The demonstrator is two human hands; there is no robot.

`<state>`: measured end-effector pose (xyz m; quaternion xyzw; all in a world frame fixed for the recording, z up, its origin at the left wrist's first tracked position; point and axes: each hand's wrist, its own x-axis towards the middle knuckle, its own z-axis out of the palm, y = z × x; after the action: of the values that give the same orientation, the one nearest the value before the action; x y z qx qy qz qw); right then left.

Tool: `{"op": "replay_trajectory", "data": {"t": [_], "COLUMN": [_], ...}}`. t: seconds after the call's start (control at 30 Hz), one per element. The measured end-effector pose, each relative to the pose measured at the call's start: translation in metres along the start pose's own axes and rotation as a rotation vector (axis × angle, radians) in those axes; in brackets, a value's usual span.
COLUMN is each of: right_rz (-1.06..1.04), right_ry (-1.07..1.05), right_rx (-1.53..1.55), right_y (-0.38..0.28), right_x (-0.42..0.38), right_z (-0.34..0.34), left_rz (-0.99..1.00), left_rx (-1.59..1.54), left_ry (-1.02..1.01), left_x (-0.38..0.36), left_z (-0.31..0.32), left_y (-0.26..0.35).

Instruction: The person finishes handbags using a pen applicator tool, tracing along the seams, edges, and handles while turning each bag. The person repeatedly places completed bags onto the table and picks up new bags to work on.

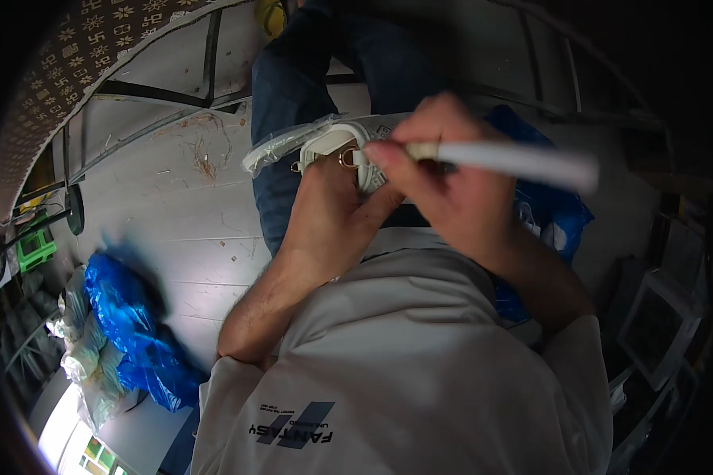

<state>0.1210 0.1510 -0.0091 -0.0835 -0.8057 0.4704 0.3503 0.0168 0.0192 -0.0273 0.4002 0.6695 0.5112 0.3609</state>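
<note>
A small white bag-like item (330, 141) with a gold metal ring (346, 158) lies over my lap. My left hand (329, 206) is closed on its near side, fingers partly hidden inside or behind it. My right hand (467, 178), just to the right, grips a white stick-shaped tool (523, 161). The tool is blurred, with a tan section by my fingers; its exact kind cannot be made out. My right thumb and fingertips are close to the item's right edge. Clear plastic wrap (285, 148) lies under and beside the item.
Blue plastic bags (131, 309) lie at lower left, and another blue bag (558, 218) is at right. A green stool (36, 249) stands at far left. Loose threads (206, 154) litter the tiled floor. Metal table legs (210, 59) stand ahead of my knees.
</note>
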Motion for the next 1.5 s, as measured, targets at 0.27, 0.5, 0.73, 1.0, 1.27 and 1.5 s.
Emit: {"op": "replay_trajectory", "data": {"t": [0.27, 0.5, 0.73, 1.0, 1.27, 1.5], "right_rz": [0.573, -0.153, 0.359, 0.399, 0.418, 0.199], "right_ry": [-0.122, -0.101, -0.047, -0.187, -0.178, -0.130], "right_rx": [0.590, -0.094, 0.571, 0.454, 0.448, 0.175], "right_y": [-0.001, -0.005, -0.034, -0.024, -0.018, -0.016], "right_x": [0.011, 0.006, 0.028, 0.027, 0.028, 0.025], "right_z": [-0.020, -0.007, -0.033, -0.014, -0.011, -0.014], "left_rz": [0.069, 0.038, -0.032, 0.055, 0.137, 0.027], "left_rx": [-0.122, 0.000, 0.020, -0.051, -0.127, -0.066], "left_ry": [0.006, -0.038, -0.431, -0.634, -0.594, -0.622], "left_x": [0.005, 0.005, 0.033, 0.049, 0.051, 0.048], "left_z": [0.002, -0.008, -0.062, -0.067, -0.062, -0.064], "left_y": [0.000, 0.009, 0.058, 0.030, 0.026, 0.039]}}
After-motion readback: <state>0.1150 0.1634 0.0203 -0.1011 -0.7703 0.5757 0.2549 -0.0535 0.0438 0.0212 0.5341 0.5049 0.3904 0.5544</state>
